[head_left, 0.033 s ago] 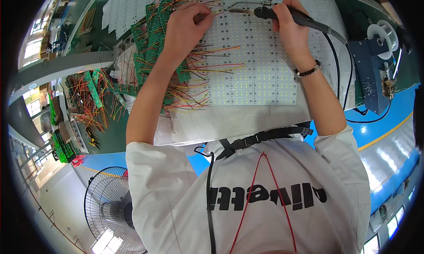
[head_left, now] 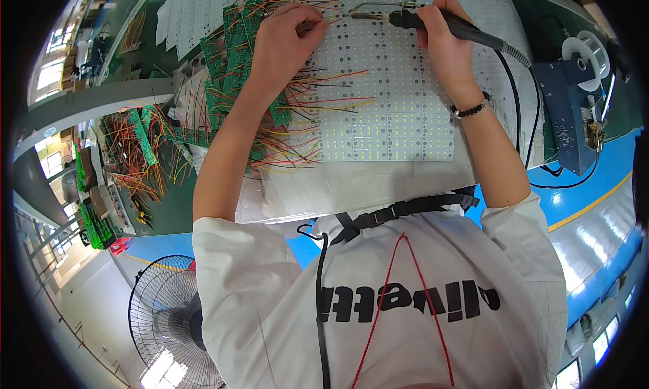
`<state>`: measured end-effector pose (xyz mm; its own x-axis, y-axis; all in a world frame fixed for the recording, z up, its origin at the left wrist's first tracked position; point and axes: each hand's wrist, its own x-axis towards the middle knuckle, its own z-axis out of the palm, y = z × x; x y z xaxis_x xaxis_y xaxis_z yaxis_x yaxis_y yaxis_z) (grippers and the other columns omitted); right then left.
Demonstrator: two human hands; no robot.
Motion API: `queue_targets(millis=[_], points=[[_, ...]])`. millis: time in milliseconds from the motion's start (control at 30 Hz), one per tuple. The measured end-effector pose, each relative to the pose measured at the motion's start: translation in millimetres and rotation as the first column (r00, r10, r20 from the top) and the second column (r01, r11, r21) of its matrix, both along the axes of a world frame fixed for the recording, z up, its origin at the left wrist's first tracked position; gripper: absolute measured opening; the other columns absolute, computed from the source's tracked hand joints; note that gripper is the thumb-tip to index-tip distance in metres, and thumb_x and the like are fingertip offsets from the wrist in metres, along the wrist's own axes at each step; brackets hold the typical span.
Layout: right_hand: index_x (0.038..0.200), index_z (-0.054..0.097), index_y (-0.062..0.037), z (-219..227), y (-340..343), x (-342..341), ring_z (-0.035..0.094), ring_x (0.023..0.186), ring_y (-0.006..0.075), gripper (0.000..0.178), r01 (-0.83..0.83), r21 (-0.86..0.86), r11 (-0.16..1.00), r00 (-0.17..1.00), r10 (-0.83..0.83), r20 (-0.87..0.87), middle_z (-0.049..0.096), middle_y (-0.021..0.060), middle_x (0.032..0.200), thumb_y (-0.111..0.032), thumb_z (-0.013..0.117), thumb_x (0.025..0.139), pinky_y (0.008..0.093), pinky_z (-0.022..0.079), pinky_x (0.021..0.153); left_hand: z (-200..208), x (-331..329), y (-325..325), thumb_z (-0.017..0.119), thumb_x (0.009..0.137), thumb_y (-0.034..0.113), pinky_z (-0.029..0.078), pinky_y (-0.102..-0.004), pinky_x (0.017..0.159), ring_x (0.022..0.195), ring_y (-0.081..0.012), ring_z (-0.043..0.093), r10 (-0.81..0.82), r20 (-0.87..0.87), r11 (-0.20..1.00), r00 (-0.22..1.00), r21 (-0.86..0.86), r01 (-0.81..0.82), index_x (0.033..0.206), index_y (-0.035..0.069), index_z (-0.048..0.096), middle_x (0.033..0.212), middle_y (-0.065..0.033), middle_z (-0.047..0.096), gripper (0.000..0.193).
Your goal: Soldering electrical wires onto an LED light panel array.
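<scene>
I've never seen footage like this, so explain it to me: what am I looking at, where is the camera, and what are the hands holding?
The camera sits on a person's head and looks down through a fisheye lens, so straight edges bend. Both bare arms reach up over a white LED panel lying on the workbench. The right hand grips a black soldering iron, its tip pointing left toward the left hand, whose fingers pinch something small at the panel's top edge. Green circuit boards with red and yellow wires lie on the left. A solder spool stands at right, a fan on the floor.
</scene>
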<state>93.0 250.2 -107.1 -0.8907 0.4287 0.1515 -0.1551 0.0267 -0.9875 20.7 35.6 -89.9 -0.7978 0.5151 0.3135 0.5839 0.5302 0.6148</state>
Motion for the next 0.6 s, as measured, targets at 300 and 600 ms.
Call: queue_targets(millis=[300,600], points=[[0.064,0.043,-0.0077,0.7,-2.9,-1.8,0.041,0.045,0.0058,0.022,-0.011,-0.022,1.0,1.0,0.01,-0.018,0.044,-0.0011,0.052,-0.017,0.055,0.08,0.0223,0.032,0.042,44.6,5.5,-18.1,0.064,0.081,0.012,0.048,-0.0259,0.061,0.066,-0.014,0.059,-0.097,-0.178,0.977,0.979,-0.206,0.059,0.092,0.002,0.062,0.086,-0.0059,0.063,0.015],[0.069,0.041,-0.0079,17.3,-4.6,4.2,0.036,0.047,0.0058,0.019,-0.069,-0.157,0.985,0.997,0.072,0.016,0.044,0.0001,0.057,-0.012,0.049,0.086,0.0232,0.032,0.043,53.2,21.2,-66.8,0.064,0.082,0.017,0.046,-0.0262,0.06,0.067,-0.0117,0.058,0.368,0.104,0.896,0.924,-0.307,-0.322,0.11,0.008,0.056,0.087,-0.0044,0.064,0.031]])
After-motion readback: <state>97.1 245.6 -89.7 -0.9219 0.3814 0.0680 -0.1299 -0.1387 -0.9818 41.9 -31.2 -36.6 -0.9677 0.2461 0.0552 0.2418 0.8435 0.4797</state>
